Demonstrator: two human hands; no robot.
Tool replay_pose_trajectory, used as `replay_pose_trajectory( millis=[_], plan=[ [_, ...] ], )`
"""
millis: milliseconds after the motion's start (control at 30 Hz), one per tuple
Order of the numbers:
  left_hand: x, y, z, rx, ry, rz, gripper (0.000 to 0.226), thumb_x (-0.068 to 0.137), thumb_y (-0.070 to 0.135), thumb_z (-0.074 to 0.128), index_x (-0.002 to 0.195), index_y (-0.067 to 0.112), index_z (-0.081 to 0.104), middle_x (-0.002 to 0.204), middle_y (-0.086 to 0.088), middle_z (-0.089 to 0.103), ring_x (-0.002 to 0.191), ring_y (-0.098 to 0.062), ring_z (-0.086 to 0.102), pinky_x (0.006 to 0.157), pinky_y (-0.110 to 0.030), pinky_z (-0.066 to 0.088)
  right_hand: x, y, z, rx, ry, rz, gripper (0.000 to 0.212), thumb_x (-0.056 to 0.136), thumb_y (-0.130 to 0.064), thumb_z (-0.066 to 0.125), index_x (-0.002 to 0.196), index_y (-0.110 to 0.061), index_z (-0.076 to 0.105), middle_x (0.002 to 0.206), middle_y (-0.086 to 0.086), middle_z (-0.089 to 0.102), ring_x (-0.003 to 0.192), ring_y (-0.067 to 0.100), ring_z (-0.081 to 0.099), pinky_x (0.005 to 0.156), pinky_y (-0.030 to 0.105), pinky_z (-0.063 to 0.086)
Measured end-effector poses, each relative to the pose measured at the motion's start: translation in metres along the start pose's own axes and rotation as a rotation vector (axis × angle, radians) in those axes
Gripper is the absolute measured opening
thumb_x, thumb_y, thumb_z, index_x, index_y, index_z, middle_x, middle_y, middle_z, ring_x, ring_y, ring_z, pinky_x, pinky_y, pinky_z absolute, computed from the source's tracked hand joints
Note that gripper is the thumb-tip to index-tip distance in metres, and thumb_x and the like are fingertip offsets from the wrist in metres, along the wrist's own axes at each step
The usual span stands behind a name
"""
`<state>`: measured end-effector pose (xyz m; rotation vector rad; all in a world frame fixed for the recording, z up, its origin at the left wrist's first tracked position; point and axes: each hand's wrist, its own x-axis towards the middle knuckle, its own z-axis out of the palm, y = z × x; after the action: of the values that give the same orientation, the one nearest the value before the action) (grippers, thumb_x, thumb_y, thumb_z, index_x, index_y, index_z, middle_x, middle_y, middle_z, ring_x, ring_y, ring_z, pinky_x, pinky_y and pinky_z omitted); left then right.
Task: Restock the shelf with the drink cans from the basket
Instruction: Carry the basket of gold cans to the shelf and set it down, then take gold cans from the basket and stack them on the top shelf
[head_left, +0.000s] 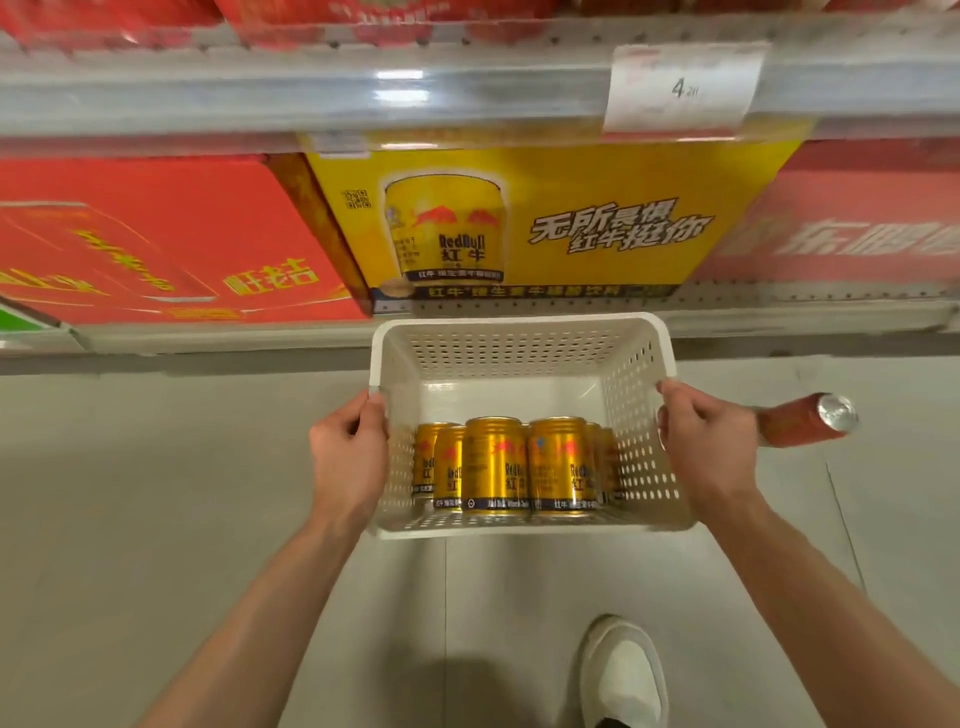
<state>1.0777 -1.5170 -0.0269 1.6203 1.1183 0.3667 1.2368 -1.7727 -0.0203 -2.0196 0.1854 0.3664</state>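
Head view: I look down past my forearms at a white basket (524, 343) held over the floor (130, 493), with shelving across the top of the frame.
Shoe: my white shoe (623, 675) sits at the bottom right of centre, on the floor.
Left hand: my left hand (350, 454) grips the basket's left rim, fingers curled over the edge.
Right hand: my right hand (706, 441) grips the right rim the same way, thumb along the top.
Basket contents: gold drink cans (493, 465) stand upright in a tight cluster at the near end; I count about six, though the back ones are partly hidden. The far half of the basket floor is bare.
Stray can: a red can (810, 418) shows just right of my right hand, at mid right of the frame; I cannot tell what it rests on.
Shelf: the lower shelf (779, 312) just beyond the basket carries a yellow carton (545, 218) at centre, a red carton (156, 239) to the left and a pink carton (857, 234) to the right.
Price tag: a price tag (683, 88) hangs on the upper rail, upper right.
Progress: I judge the restocking not yet begun; every can I see is in the basket, none in hand.
Remaining: set the basket down or free one hand, then move the cans across.
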Motion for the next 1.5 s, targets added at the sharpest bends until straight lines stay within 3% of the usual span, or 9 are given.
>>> replay_pose_trajectory(
  millis=[133, 333, 500, 867, 1033, 1200, 1300, 1400, 1500],
  plan=[
    [0.016, -0.023, 0.02, 0.016, -0.019, -0.001, 0.045, 0.104, 0.017, 0.049, 0.06, 0.012, 0.047, 0.056, 0.001, 0.041, 0.046, -0.005, 0.034, 0.046, -0.023, 0.031, 0.017, 0.029, 0.013, 0.031, 0.004, -0.042, 0.028, 0.103, -0.02, 0.055, 0.084, -0.023, 0.076, 0.049, -0.018, 0.062, 0.057, 0.012, 0.056, 0.048, 0.016, 0.044],
    [0.029, -0.049, 0.032, 0.025, -0.03, 0.005, 0.039, 0.105, 0.018, 0.048, 0.067, 0.008, 0.051, 0.062, -0.006, 0.042, 0.05, -0.009, 0.034, 0.051, -0.027, 0.032, 0.035, 0.065, 0.029, 0.029, 0.022, -0.054, 0.036, 0.103, -0.019, 0.056, 0.072, -0.01, 0.074, 0.047, -0.013, 0.059, 0.054, 0.015, 0.052, 0.057, 0.026, 0.046],
    [0.033, -0.065, 0.038, 0.02, -0.03, -0.016, 0.041, 0.106, 0.017, 0.046, 0.065, 0.011, 0.049, 0.061, -0.002, 0.041, 0.046, -0.002, 0.034, 0.046, -0.019, 0.031, 0.042, 0.081, 0.04, 0.028, 0.015, -0.076, 0.037, 0.103, -0.019, 0.055, 0.071, -0.012, 0.071, 0.046, -0.017, 0.058, 0.046, 0.002, 0.051, 0.05, 0.019, 0.045],
    [0.031, -0.076, 0.036, 0.059, -0.053, -0.041, 0.044, 0.104, 0.026, 0.048, 0.071, -0.004, 0.05, 0.065, -0.006, 0.044, 0.06, -0.017, 0.038, 0.063, -0.034, 0.035, 0.044, 0.087, 0.039, -0.029, 0.021, -0.081, 0.047, 0.102, -0.026, 0.054, 0.064, 0.003, 0.055, 0.057, 0.01, 0.047, 0.053, 0.019, 0.04, 0.054, 0.031, 0.036],
    [0.028, -0.07, 0.036, 0.146, -0.047, -0.035, 0.046, 0.106, 0.028, 0.046, 0.076, -0.005, 0.056, 0.064, -0.005, 0.051, 0.047, -0.003, 0.044, 0.054, -0.025, 0.04, 0.043, 0.089, 0.04, -0.044, 0.038, -0.072, 0.042, 0.102, -0.031, 0.054, 0.074, -0.003, 0.067, 0.062, 0.008, 0.06, 0.057, 0.02, 0.052, 0.057, 0.033, 0.046],
    [0.031, -0.068, 0.029, 0.182, -0.087, -0.059, 0.038, 0.106, 0.03, 0.046, 0.089, 0.005, 0.07, 0.078, -0.002, 0.066, 0.07, -0.016, 0.058, 0.066, -0.03, 0.049, 0.045, 0.081, 0.037, -0.054, 0.001, 0.013, 0.03, 0.102, -0.034, 0.055, 0.1, -0.01, 0.074, 0.079, 0.003, 0.071, 0.078, 0.022, 0.067, 0.076, 0.039, 0.056],
    [0.033, -0.064, 0.022, 0.22, -0.158, -0.073, 0.025, 0.104, 0.029, 0.05, 0.111, 0.02, 0.072, 0.097, 0.001, 0.072, 0.085, -0.018, 0.066, 0.07, -0.03, 0.053, 0.048, 0.069, 0.026, -0.085, -0.008, 0.07, 0.04, 0.099, -0.041, 0.06, 0.128, -0.013, 0.065, 0.095, -0.003, 0.069, 0.093, 0.019, 0.069, 0.086, 0.041, 0.058],
    [0.034, -0.058, 0.013, 0.35, -0.049, 0.046, 0.039, 0.099, 0.036, 0.059, 0.136, 0.022, 0.06, 0.12, -0.001, 0.064, 0.096, -0.015, 0.064, 0.084, -0.037, 0.056, 0.047, 0.052, 0.011, -0.178, 0.056, -0.028, 0.047, 0.097, -0.043, 0.062, 0.137, -0.017, 0.058, 0.107, 0.0, 0.065, 0.101, 0.016, 0.064, 0.09, 0.035, 0.053],
    [0.019, -0.042, 0.01, 0.379, -0.04, 0.242, 0.027, 0.096, 0.035, 0.063, 0.122, 0.027, 0.062, 0.107, 0.004, 0.064, 0.084, -0.005, 0.062, 0.077, -0.032, 0.056, 0.034, 0.034, 0.008, -0.295, 0.079, -0.207, 0.042, 0.096, -0.046, 0.062, 0.131, -0.022, 0.062, 0.113, 0.001, 0.064, 0.102, 0.014, 0.063, 0.088, 0.037, 0.056]
  ],
)
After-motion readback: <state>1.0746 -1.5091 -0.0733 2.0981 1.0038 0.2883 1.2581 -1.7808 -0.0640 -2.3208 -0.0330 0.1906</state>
